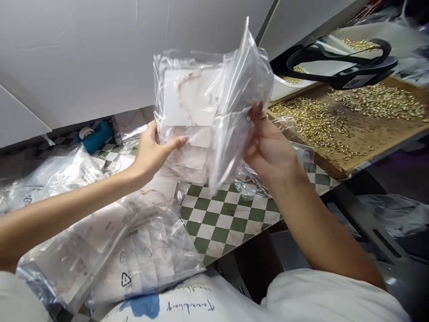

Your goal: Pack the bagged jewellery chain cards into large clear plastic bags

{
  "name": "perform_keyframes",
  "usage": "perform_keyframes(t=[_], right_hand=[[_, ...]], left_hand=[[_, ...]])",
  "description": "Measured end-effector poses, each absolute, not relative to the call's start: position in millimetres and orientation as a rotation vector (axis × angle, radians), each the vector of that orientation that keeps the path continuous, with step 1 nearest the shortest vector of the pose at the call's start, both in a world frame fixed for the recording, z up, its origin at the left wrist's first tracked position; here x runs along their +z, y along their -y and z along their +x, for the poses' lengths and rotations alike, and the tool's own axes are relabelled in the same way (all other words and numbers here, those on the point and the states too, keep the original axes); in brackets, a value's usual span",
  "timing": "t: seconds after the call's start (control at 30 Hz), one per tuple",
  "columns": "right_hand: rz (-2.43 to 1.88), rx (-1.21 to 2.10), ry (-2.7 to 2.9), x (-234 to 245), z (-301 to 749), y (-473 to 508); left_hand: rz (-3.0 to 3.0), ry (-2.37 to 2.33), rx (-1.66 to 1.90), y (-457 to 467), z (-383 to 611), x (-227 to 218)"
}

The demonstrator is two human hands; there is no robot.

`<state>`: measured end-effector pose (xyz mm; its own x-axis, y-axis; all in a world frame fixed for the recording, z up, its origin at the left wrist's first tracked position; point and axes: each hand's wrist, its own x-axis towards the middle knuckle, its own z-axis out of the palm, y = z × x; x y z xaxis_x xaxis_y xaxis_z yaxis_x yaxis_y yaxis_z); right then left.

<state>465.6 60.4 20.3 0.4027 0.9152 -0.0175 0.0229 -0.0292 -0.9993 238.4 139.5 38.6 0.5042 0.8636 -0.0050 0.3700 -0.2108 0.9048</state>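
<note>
Both hands hold up a stack of clear plastic bags (187,96) above the table. Through the front bag shows a white card with a thin rose-gold chain bracelet (181,96) on it. My left hand (157,147) grips the stack's lower left side, thumb across the front and fingers hidden behind. On the right side, my right hand (268,138) pinches several bags (237,103) that fan upward, apart from the front one. Below my left arm lies a pile of larger clear bags (147,255) with carded jewellery inside.
A green-and-white checkered tabletop (228,214) lies beneath. To the right, a wooden tray (358,147) holds many small gold-coloured pieces, with a black strap-like object (345,80) above it. A teal roll-shaped item (97,136) rests near the white wall (83,58).
</note>
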Motion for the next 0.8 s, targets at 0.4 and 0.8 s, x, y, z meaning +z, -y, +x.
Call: perform_keyframes(t=[0.4,0.8], right_hand=[[-1.294,1.101,0.689,16.3,472.3,-53.1],[-1.938,1.007,1.165,-9.1,476.5,-62.8]], left_hand=[[1.812,-0.783,0.334,-141.7,222.2,50.0],[2.436,-0.802,-0.288,-192.4,156.1,28.5]])
